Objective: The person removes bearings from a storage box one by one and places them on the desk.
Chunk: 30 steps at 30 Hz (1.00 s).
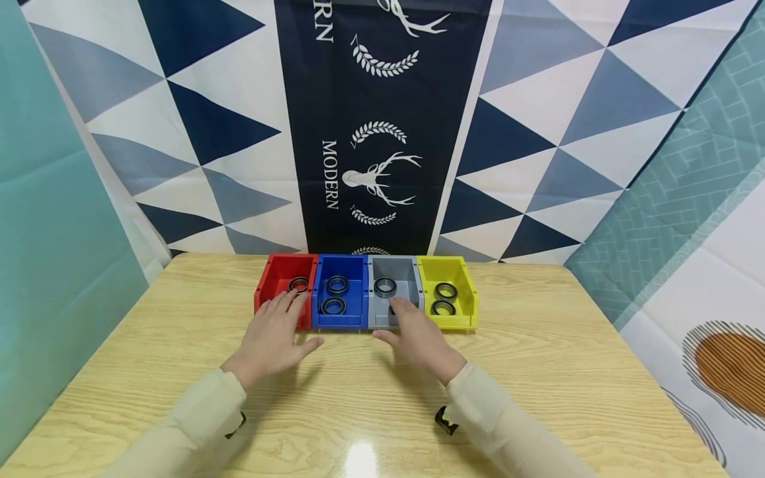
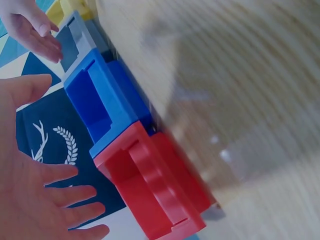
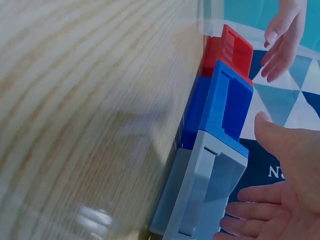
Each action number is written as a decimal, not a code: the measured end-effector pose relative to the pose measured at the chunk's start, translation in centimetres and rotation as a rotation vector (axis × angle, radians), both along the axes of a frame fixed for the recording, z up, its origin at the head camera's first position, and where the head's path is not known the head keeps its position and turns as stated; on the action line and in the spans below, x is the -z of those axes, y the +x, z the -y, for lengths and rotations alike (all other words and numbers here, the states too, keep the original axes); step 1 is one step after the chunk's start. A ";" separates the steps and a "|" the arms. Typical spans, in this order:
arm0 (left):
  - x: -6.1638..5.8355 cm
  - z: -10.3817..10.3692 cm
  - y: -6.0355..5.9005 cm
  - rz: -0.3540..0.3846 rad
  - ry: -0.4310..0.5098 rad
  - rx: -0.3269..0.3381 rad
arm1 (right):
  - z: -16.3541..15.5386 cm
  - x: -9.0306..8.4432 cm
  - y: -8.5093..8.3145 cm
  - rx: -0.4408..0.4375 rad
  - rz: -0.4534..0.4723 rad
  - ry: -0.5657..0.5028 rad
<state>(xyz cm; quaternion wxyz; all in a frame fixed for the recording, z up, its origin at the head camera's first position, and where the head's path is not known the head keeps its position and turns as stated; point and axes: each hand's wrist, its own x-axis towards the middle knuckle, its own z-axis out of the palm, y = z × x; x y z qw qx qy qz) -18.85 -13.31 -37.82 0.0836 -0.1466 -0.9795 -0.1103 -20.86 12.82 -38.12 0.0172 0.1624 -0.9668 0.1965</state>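
Observation:
Four small plastic bins stand side by side at the far middle of the wooden table: red point(image 1: 278, 285), blue point(image 1: 352, 292), grey point(image 1: 408, 277) and yellow point(image 1: 460, 282). Dark rings lie inside them, one visible in the red bin point(image 1: 298, 285), two in the blue point(image 1: 337, 284), one plainly seen in the grey point(image 1: 385, 287), two in the yellow point(image 1: 445, 291). My left hand point(image 1: 273, 332) hovers flat with straight fingers over the front of the red bin point(image 2: 160, 190). Fingers straight, my right hand point(image 1: 415, 332) reaches over the front of the grey bin point(image 3: 210, 190) and holds nothing.
The table point(image 1: 538, 372) ends close behind the bins against a hanging cloth with blue and white triangles point(image 1: 370, 133). Teal panels stand at the left point(image 1: 54, 232) and right point(image 1: 687, 199). Bare wood lies in front of and beside the bins.

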 end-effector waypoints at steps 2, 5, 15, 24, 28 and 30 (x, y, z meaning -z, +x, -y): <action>-0.3 0.1 -0.2 0.012 -0.006 0.005 | 0.1 0.0 -0.3 0.008 0.003 -0.014; -0.7 0.3 -0.4 0.032 -0.014 0.008 | 0.2 -0.1 -0.6 0.013 0.017 -0.020; -1.6 0.4 -1.0 0.101 -0.036 -0.002 | 0.4 -0.3 -1.5 0.019 0.085 -0.070; -1.9 0.7 -1.5 0.168 -0.075 -0.022 | 1.2 0.3 -2.7 0.029 0.129 -0.116; -2.1 1.1 -1.3 0.197 -0.051 -0.022 | 1.8 0.2 -3.1 0.051 0.145 -0.127; -2.3 1.4 -1.2 0.209 -0.042 -0.025 | 2.2 0.1 -3.3 0.063 0.163 -0.143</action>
